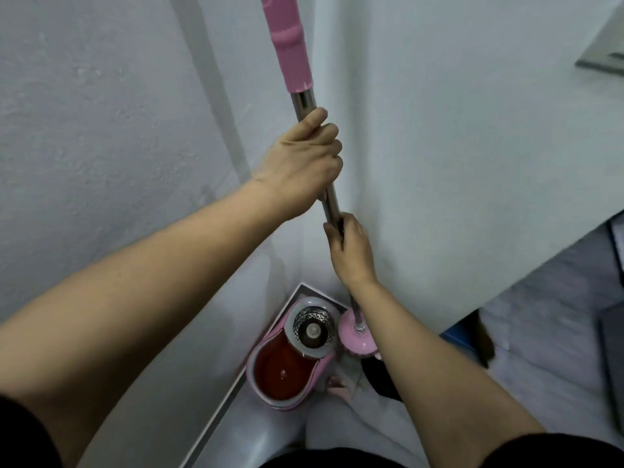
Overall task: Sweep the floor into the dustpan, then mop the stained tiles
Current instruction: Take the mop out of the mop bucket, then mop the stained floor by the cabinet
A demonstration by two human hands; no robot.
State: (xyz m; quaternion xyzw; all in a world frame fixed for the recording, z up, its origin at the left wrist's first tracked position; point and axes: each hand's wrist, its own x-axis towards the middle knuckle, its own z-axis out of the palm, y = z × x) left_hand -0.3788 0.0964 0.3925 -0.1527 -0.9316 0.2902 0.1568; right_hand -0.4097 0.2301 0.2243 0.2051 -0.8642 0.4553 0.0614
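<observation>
Mop pole (pixel 305 99): rigid, slick steel, light | left hand (pixel 304 160), right hand (pixel 351 248) both clamped on shaft | head (pixel 358 336) beside spin bucket (pixel 293 352)

Dim, flat indoor light w/ soft shadows, wide-angle edge warp, slight blur.

- Walls: pale blue-grey plaster, rough texture on left wall (pixel 84 136); right wall (pixel 472 146) smoother, the two meet in a corner w/ a darker vertical band (pixel 209 96) running down the left one.
- Floor (pixel 526 393): light tiles, greyish-white, seen at bottom right & centre.
- Skirting (pixel 216 413): thin dark strip w/ white edge along base of left wall.
- Top right: grey ledge or frame edge (pixel 604 59), can't tell which.
- Light: soft, even, cool tint.
</observation>
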